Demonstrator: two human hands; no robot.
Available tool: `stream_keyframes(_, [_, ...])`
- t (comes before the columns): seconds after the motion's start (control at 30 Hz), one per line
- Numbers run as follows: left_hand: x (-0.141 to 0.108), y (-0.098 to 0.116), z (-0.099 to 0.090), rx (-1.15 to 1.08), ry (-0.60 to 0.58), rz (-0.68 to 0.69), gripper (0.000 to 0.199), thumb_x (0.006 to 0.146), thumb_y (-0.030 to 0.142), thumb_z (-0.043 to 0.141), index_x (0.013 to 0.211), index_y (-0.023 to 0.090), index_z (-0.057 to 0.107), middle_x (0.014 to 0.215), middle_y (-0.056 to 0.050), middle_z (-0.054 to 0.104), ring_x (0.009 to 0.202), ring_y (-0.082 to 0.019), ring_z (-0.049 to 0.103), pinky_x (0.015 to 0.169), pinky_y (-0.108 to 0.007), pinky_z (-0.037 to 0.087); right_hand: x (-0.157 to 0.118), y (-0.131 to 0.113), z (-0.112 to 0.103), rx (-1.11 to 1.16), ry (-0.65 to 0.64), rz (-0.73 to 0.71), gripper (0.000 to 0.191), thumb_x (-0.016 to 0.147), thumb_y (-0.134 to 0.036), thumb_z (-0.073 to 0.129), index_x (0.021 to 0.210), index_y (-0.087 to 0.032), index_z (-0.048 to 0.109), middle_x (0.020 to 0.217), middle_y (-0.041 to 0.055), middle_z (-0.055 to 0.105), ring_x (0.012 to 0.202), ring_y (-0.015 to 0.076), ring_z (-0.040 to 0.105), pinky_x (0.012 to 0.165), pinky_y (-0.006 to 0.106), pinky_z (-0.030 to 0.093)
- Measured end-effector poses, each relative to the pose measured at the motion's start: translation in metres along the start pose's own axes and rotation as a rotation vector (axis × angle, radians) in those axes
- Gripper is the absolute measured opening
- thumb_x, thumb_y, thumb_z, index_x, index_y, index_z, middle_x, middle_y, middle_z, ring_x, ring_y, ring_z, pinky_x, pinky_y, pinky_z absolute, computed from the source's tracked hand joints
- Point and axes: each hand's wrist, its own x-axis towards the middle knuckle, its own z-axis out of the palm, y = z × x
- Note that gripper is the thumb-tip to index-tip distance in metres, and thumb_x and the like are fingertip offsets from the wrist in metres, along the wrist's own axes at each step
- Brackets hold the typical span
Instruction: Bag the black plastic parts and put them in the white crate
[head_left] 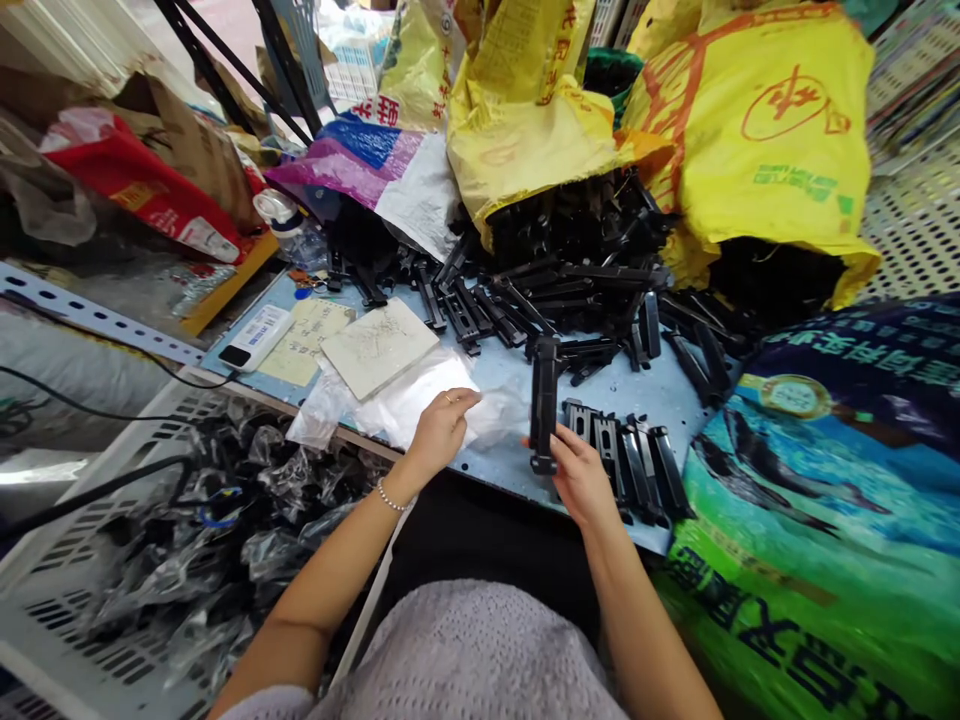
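Note:
My right hand (581, 475) is closed around the lower end of a long black plastic part (544, 400), held nearly upright over the table's front edge. To its left, my left hand (441, 432) has thumb and forefinger pinched together at a thin clear plastic bag (504, 408). This bag spreads from the fingertips towards the black part. Under and behind the left hand lies a stack of clear bags (401, 400), with a beige flat slab (381, 346) resting on its far side. Several like parts (634, 465) stand in a row beside my right hand.
A heap of black parts (517, 300) spills from yellow sacks (532, 140) at the back. A crate (56, 580) of bagged parts is low on the left. A green-blue sack (840, 480) borders the table's right side. A white device (256, 338) lies at the left.

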Motion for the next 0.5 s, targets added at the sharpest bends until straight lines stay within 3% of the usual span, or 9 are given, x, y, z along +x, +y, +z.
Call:
stream_keyframes(0.07, [0.000,0.004,0.006,-0.054,-0.002,-0.040,0.050,0.078,0.000,0.045,0.120,0.019,0.065,0.124,-0.009,0.060,0.088,-0.015,0.062,0.088,-0.034,0.052,-0.020,0.000,-0.004,0.001,-0.114,0.107,0.030,0.081,-0.039,0.072,0.102,-0.016,0.073,0.087,0.0090,0.075,0.068,0.0167,0.068,0.055,0.023,0.050])
stream_keyframes(0.13, [-0.002,0.008,0.011,-0.128,-0.012,-0.072,0.053,0.077,0.002,0.049,0.126,0.021,0.060,0.129,-0.010,0.055,0.074,-0.011,0.060,0.078,-0.030,0.054,-0.037,0.007,-0.008,0.052,-0.281,0.302,0.034,0.082,-0.044,0.067,0.096,-0.013,0.072,0.078,0.0111,0.074,0.055,0.0155,0.065,0.044,0.021,0.045])
stream_keyframes(0.23, [-0.010,0.013,0.011,-0.180,-0.025,-0.036,0.071,0.073,-0.002,0.051,0.139,0.024,0.048,0.139,-0.012,0.047,0.094,-0.016,0.062,0.080,-0.030,0.054,-0.046,0.026,-0.012,0.211,-0.380,0.531,0.038,0.080,-0.049,0.066,0.090,-0.013,0.072,0.064,0.0068,0.068,0.044,0.0103,0.055,0.034,0.016,0.035])
stream_keyframes(0.33, [-0.021,0.012,0.005,-0.117,0.030,0.004,0.081,0.073,-0.005,0.048,0.148,0.025,0.035,0.147,-0.013,0.040,0.122,-0.023,0.052,0.091,-0.035,0.053,-0.038,0.038,-0.010,0.340,-0.413,0.604,0.042,0.078,-0.052,0.066,0.087,-0.012,0.071,0.050,-0.0012,0.056,0.035,0.0047,0.036,0.029,0.013,0.024])
stream_keyframes(0.43, [-0.034,0.011,-0.001,-0.060,0.141,-0.003,0.073,0.084,0.001,0.046,0.151,0.027,0.029,0.151,-0.015,0.035,0.115,-0.021,0.058,0.090,-0.035,0.054,-0.027,0.038,-0.001,0.342,-0.421,0.616,0.043,0.076,-0.051,0.069,0.087,-0.010,0.071,0.048,-0.0029,0.053,0.034,0.0033,0.028,0.028,0.013,0.022])
stream_keyframes(0.5, [-0.043,0.016,-0.002,-0.021,0.137,0.055,0.069,0.089,0.005,0.044,0.152,0.028,0.025,0.152,-0.015,0.036,0.115,-0.021,0.059,0.095,-0.037,0.053,-0.021,0.036,0.008,0.290,-0.359,0.574,0.041,0.073,-0.051,0.072,0.084,-0.011,0.071,0.049,-0.0020,0.056,0.034,0.0039,0.032,0.029,0.014,0.023])
